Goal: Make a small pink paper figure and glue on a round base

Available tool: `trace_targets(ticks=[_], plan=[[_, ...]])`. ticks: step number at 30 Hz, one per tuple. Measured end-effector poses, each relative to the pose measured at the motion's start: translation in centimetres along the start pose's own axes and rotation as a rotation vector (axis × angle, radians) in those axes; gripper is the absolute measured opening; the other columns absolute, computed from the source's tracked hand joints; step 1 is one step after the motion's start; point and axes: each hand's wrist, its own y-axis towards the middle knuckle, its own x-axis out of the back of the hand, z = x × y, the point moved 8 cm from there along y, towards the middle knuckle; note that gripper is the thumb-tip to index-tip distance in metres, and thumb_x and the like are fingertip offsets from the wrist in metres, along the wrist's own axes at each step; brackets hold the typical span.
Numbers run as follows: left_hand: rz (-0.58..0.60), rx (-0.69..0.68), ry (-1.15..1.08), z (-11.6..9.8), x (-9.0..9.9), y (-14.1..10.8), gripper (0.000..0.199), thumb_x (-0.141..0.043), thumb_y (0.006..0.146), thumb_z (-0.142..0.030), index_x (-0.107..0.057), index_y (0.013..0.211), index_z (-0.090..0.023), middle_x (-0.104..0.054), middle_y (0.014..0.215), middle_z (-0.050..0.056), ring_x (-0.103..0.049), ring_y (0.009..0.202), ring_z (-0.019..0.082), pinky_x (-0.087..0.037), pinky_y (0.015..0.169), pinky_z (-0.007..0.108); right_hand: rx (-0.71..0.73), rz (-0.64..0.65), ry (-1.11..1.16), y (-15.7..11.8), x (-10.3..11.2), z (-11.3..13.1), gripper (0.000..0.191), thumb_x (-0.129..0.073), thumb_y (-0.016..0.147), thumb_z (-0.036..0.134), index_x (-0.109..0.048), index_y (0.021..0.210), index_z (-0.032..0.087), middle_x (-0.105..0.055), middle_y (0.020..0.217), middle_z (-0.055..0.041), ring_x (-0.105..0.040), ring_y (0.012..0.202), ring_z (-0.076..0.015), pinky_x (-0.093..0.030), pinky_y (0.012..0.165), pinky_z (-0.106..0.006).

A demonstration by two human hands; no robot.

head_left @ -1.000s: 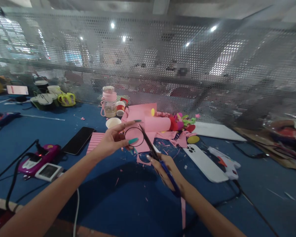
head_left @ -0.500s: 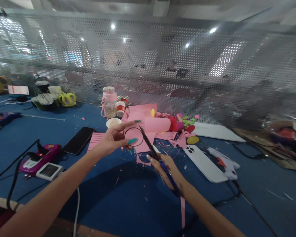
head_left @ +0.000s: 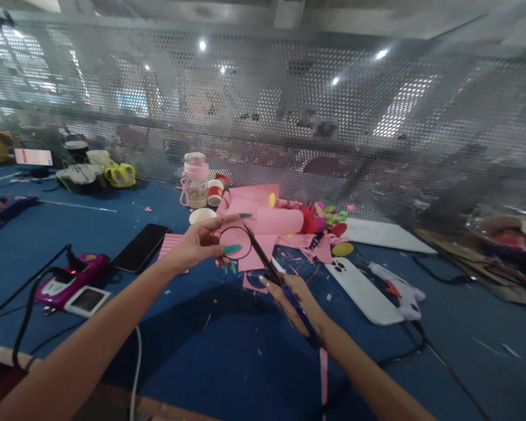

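Disc, apparently pink paper, lies just left of the scissors my right hand grips; my left hand pinches it, and I judge it light, bendable, easily creased, best held flat near its rim

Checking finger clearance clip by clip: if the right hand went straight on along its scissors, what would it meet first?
Probably the left hand, at its index finger, just beyond the scissors in the right hand; depth is unclear, so they could miss it.

Bare forearms, long teal nails on the left hand
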Motion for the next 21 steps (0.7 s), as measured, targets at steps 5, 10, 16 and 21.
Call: trace_targets(ticks=[5,10,16,21], plan=[[0.006,-0.007,-0.008,-0.16,0.05,-0.04,0.058,-0.072,0.065,-0.013,-0.056,0.121,-0.018,-0.068,0.101,0.011,-0.063,0.055,0.010,-0.054,0.049,0.019,-0.034,0.010,0.023,0.05,-0.20,-0.54,0.041,-0.051,0.075,0.055,-0.045,0.057,0.018,-0.034,0.047,0.0051,-0.031,0.044,-0.0079,-0.025,0.040,-0.022],[0.003,-0.009,-0.018,-0.06,-0.07,0.05,0.060,-0.073,0.064,-0.012,-0.055,0.121,-0.019,-0.065,0.111,0.013,-0.062,0.055,0.008,-0.054,0.049,0.018,-0.015,-0.012,0.025,0.12,-0.14,-0.62,0.043,-0.051,0.074,0.057,-0.046,0.056,0.018,-0.033,0.045,0.0051,-0.030,0.043,-0.0076,-0.024,0.039,-0.022],[-0.014,-0.004,0.000,-0.03,-0.07,-0.01,0.060,-0.072,0.066,-0.011,-0.055,0.122,-0.019,-0.068,0.103,0.012,-0.062,0.054,0.009,-0.054,0.048,0.018,0.000,-0.005,0.008,0.14,-0.14,-0.36,0.041,-0.051,0.073,0.056,-0.048,0.058,0.018,-0.031,0.046,0.0054,-0.029,0.044,-0.0076,-0.025,0.040,-0.022],[0.003,-0.013,-0.008,-0.08,-0.07,0.00,0.060,-0.073,0.066,-0.013,-0.055,0.123,-0.019,-0.071,0.093,0.010,-0.063,0.054,0.010,-0.053,0.048,0.019,0.008,-0.004,-0.022,0.16,0.01,-0.13,0.041,-0.051,0.073,0.056,-0.044,0.056,0.019,-0.031,0.046,0.0052,-0.029,0.044,-0.0077,-0.024,0.040,-0.022]])
